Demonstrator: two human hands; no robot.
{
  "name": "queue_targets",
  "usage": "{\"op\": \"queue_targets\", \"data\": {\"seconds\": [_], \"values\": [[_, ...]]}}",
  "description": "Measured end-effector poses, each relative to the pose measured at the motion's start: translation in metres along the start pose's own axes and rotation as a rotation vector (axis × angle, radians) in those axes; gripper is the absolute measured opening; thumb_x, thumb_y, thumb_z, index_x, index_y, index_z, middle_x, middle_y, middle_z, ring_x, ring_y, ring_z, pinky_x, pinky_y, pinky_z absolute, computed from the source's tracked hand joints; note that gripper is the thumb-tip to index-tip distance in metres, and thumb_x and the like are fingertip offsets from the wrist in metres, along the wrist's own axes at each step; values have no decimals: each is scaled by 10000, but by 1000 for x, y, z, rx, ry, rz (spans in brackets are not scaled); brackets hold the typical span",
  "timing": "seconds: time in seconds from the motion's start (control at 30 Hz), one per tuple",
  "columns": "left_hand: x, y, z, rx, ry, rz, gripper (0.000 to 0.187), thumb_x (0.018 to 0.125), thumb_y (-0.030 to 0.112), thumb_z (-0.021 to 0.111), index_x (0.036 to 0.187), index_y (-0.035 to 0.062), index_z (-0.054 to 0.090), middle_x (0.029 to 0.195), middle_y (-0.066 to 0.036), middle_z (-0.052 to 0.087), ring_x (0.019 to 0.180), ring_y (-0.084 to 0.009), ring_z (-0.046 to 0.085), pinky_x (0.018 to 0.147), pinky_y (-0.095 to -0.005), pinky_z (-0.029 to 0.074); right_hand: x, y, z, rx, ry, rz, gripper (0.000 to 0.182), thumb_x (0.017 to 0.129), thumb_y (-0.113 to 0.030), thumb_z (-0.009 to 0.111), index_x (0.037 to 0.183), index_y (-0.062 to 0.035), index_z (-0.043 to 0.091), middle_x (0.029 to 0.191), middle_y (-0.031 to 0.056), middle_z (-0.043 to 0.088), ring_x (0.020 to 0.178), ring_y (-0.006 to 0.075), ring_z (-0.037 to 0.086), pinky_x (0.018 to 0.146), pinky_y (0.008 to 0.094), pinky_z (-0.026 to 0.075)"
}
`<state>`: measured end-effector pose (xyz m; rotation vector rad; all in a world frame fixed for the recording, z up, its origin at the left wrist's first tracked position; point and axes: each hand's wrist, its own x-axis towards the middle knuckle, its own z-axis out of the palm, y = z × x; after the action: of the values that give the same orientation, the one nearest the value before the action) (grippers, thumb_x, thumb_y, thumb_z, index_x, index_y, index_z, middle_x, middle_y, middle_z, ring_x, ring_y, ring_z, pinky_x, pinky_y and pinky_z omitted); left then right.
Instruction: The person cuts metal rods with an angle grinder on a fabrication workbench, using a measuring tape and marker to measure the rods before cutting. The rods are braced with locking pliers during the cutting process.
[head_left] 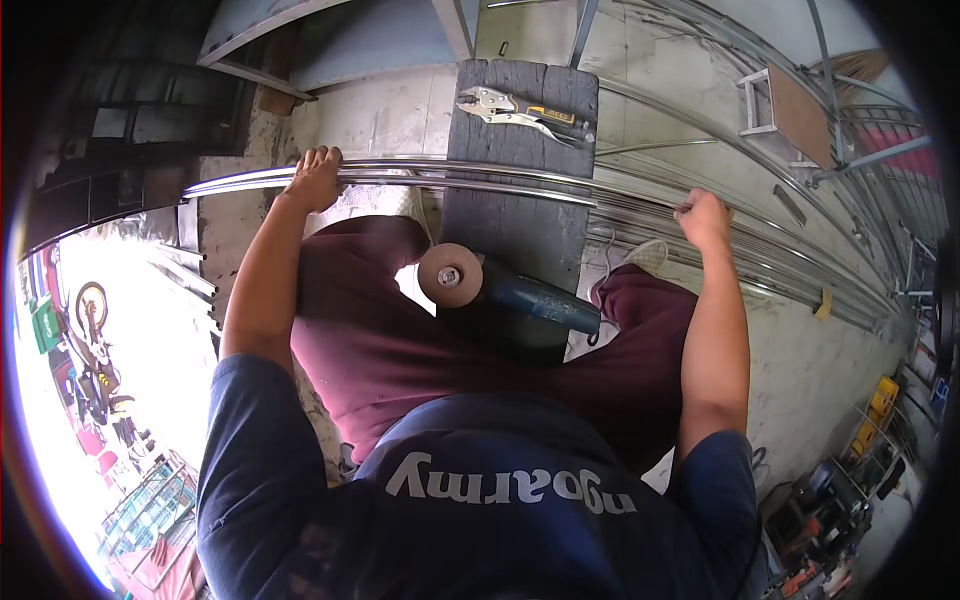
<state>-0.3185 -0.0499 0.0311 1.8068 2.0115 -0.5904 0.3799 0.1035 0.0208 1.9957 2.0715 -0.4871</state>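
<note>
Long shiny metal tubes (520, 178) lie crosswise over a dark, worn wooden bench (480, 222). My left hand (316, 180) is closed around the tubes to the left of the bench. On the right, my right hand (706, 217) is closed at the tubes, its fingertips curled and partly hidden. Beyond the tubes, locking pliers (525, 115) rest on the far end of the bench. Nearer my body is an angle grinder (540, 300), its round disc (450, 276) pointing left.
More metal tubes (780, 265) lie on the floor to the right. A small stool (795, 115) stands at the far right. Metal frames (380, 40) rise behind the bench. Tools and a yellow object (876, 412) are at the lower right. Bright daylight and a bicycle (92, 310) show at left.
</note>
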Motion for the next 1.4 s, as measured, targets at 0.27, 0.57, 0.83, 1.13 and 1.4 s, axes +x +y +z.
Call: {"op": "queue_targets", "data": {"seconds": [0.27,0.57,0.83,1.13,1.4], "values": [[7,-9,15,53,102,25,492,1003,204,792,1413,49,571,1447,-191,592,1446,-405,525,1256,-575,396,-13,-12,-19,81,-46,2,236,895,-231,855,1102,-120,824,1117,157,844,1175,387,765,1154,621,467],[-12,6,-6,181,81,-138,641,886,-26,684,1505,89,567,1600,-159,537,1574,-371,464,1362,-695,242,-125,-144,-35,307,-279,-500,710,831,-298,961,1450,-93,680,1437,225,741,1333,373,718,1111,500,588],[-87,43,-29,-21,561,-19,854,946,195,815,1697,124,416,1720,-116,449,1656,-341,361,1379,-697,166,-195,-216,46,120,-179,-728,478,767,-80,815,1200,62,669,1203,293,757,1168,454,748,1028,516,619],[-149,66,-53,-151,684,28,872,975,290,835,1717,121,410,1684,-188,495,1601,-398,426,1345,-691,242,-207,-121,-68,1209,119,-415,436,883,-143,847,1229,18,635,958,149,755,806,256,768,740,427,632],[-61,281,-61,-259,376,452,827,1061,412,748,1745,106,400,1774,-208,430,1661,-407,366,1376,-524,307,-180,-40,-36,1846,7,-192,297,963,-182,742,1159,23,652,996,152,748,821,298,766,736,434,641]]}}
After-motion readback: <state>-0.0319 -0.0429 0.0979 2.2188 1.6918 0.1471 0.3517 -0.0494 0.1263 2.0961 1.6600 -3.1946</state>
